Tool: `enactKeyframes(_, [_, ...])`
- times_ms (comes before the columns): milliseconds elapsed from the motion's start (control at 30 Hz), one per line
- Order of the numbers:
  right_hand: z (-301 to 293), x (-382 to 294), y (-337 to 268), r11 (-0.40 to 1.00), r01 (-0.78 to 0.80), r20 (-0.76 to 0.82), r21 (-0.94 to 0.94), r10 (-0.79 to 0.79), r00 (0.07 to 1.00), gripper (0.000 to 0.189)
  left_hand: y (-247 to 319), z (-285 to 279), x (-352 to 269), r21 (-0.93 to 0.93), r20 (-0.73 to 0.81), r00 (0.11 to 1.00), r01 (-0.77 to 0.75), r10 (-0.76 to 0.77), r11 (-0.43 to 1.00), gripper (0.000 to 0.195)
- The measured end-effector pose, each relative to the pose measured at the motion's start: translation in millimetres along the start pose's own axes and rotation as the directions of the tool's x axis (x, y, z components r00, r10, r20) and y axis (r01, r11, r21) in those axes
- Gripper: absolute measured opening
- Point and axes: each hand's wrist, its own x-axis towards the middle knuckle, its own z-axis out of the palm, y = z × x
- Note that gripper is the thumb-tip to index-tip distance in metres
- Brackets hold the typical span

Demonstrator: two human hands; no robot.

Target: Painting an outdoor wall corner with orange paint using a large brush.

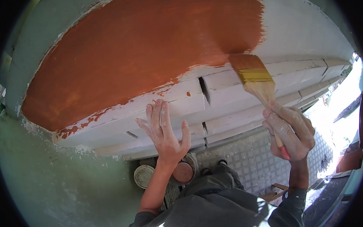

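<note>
A flat paintbrush (pixel 256 76) with a wooden handle and a gold-coloured ferrule is gripped in my right hand (pixel 289 129). Its bristles, loaded with reddish-brown paint, touch the lower right border of the painted area (pixel 135 55). White, uncoated surface (pixel 298 33) lies to the right of that border. My left hand (pixel 166 131) holds nothing; its fingers are spread over the stepped white moulding (pixel 182 94) below the paint, and the fingertips appear to rest on it. Small reddish smears mark the moulding's upper edge near these fingers.
Dark slots (pixel 204 91) break the moulding. Below it stand a container of reddish-brown paint (pixel 183 172) and a pale, crusted bucket (pixel 144 176), close to my feet. A greenish wall (pixel 47 175) meets the moulding at left. Patterned tiles (pixel 243 154) cover the floor; wooden pieces (pixel 271 194) lie at right.
</note>
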Motion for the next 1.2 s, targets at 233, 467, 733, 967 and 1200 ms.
enactKeyframes(233, [19, 18, -7, 0.995, 0.007, 0.136, 0.100, -0.021, 0.991, 0.025, -2, -2, -2, 0.040, 0.012, 1.000, -0.009, 0.008, 0.999, 0.071])
enactKeyframes(467, [7, 2, -1, 0.998, 0.032, 0.012, -0.053, -0.032, 0.999, 0.030, -3, 2, -3, 0.007, -0.008, 1.000, -0.014, 0.014, 1.000, 0.070])
enactKeyframes(733, [28, 9, 0, 0.997, -0.019, 0.059, 0.079, 0.015, 0.998, 0.029, -5, 1, 0, 0.031, -0.004, 0.999, -0.037, 0.037, 0.999, 0.069])
enactKeyframes(967, [7, 11, -15, 0.994, 0.100, 0.032, 0.042, -0.102, 0.994, 0.032, -6, 3, -2, 0.021, 0.008, 1.000, -0.023, 0.023, 1.000, 0.073])
enactKeyframes(1200, [36, 7, -7, 0.977, 0.197, 0.039, 0.077, -0.200, 0.979, 0.031, -10, 2, -2, 0.073, 0.021, 0.998, -0.061, 0.059, 0.995, 0.072])
